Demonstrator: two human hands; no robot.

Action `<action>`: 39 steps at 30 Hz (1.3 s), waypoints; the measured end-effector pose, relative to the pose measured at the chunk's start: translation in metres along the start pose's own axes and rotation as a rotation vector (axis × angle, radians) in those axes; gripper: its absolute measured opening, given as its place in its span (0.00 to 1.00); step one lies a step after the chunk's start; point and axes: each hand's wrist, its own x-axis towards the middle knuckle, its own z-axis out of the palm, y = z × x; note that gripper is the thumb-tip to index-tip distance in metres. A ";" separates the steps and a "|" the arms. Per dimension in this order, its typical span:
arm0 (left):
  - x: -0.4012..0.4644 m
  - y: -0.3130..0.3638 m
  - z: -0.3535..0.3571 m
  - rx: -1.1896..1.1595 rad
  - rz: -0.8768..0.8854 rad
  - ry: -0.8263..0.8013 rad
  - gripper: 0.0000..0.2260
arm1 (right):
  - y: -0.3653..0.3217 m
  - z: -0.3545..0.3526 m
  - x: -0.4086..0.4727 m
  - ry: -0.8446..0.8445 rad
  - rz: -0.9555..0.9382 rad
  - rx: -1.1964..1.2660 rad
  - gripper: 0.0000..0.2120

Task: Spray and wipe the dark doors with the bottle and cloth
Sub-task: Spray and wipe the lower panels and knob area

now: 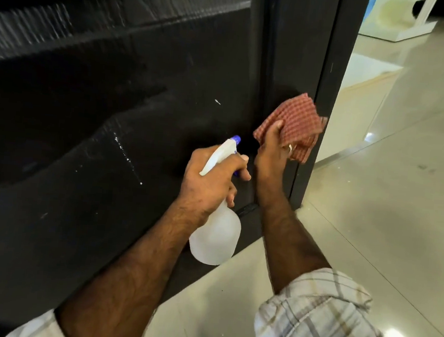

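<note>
A dark door (112,121) fills the left and middle of the view, with pale streaks and droplets on its surface. My left hand (210,179) grips the neck of a translucent white spray bottle (216,237) with a blue nozzle, pointed at the door. My right hand (271,148) holds a red checked cloth (293,122) against the door's right part, near its dark edge post (321,96).
A glossy pale tiled floor (386,209) stretches to the right and below. White furniture (400,20) stands at the far upper right. A pale low panel (355,104) lies beyond the door's edge.
</note>
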 end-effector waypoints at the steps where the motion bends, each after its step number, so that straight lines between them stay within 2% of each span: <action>1: 0.000 0.003 -0.001 0.005 0.011 -0.001 0.06 | 0.013 -0.006 0.004 0.008 0.015 -0.037 0.31; 4: -0.008 0.014 -0.008 0.006 0.029 -0.001 0.08 | 0.052 -0.038 -0.008 0.164 0.145 0.132 0.20; 5: -0.010 0.016 -0.010 0.004 0.027 -0.002 0.08 | 0.053 -0.048 -0.021 0.175 0.246 0.191 0.25; 7: -0.012 0.025 -0.013 0.008 0.027 -0.009 0.08 | 0.034 -0.045 -0.032 0.188 0.418 0.227 0.44; 8: -0.012 0.030 -0.014 0.014 0.027 -0.013 0.08 | 0.019 -0.038 -0.030 0.185 0.420 0.175 0.48; 9: -0.011 0.039 -0.015 0.020 0.037 -0.013 0.08 | -0.010 -0.027 -0.029 0.191 0.390 0.119 0.47; 12: -0.004 0.072 -0.015 0.029 0.101 -0.012 0.08 | -0.096 0.009 -0.014 0.159 0.140 0.006 0.32; 15: 0.003 0.107 -0.017 0.008 0.165 -0.036 0.09 | -0.166 0.044 -0.016 -0.003 -0.297 -0.033 0.26; 17: 0.006 0.123 -0.021 -0.034 0.162 -0.007 0.08 | -0.168 0.051 -0.009 -0.079 -0.502 -0.251 0.27; 19: 0.006 0.131 -0.026 -0.085 0.131 0.031 0.07 | -0.129 0.041 0.005 -0.133 -0.540 -0.335 0.27; 21: 0.002 0.131 -0.029 -0.079 0.118 0.046 0.06 | -0.095 0.016 0.000 -0.146 -0.339 -0.158 0.26; 23: -0.004 0.129 -0.034 -0.053 0.109 0.060 0.06 | -0.070 -0.007 -0.007 -0.112 -0.103 -0.116 0.29; 26: -0.004 0.132 -0.040 -0.051 0.094 0.091 0.06 | -0.097 -0.004 -0.001 0.127 0.131 -0.089 0.42; 27: -0.004 0.137 -0.042 -0.051 0.092 0.098 0.06 | -0.124 0.006 0.002 0.163 0.138 -0.114 0.42; 29: -0.004 0.154 -0.046 -0.064 0.103 0.105 0.09 | -0.183 0.030 0.012 0.151 0.012 -0.149 0.42; 32: -0.005 0.185 -0.051 -0.115 0.125 0.122 0.12 | -0.247 0.061 0.026 0.103 -0.238 -0.147 0.53; 33: -0.005 0.195 -0.054 -0.131 0.129 0.132 0.12 | -0.259 0.066 0.027 0.075 -0.346 -0.167 0.54; 36: -0.006 0.219 -0.063 -0.156 0.151 0.159 0.07 | -0.251 0.068 0.016 -0.109 -0.650 -0.338 0.43; 39: -0.007 0.219 -0.070 -0.178 0.131 0.175 0.11 | -0.190 0.038 -0.001 -0.219 -0.844 -0.488 0.29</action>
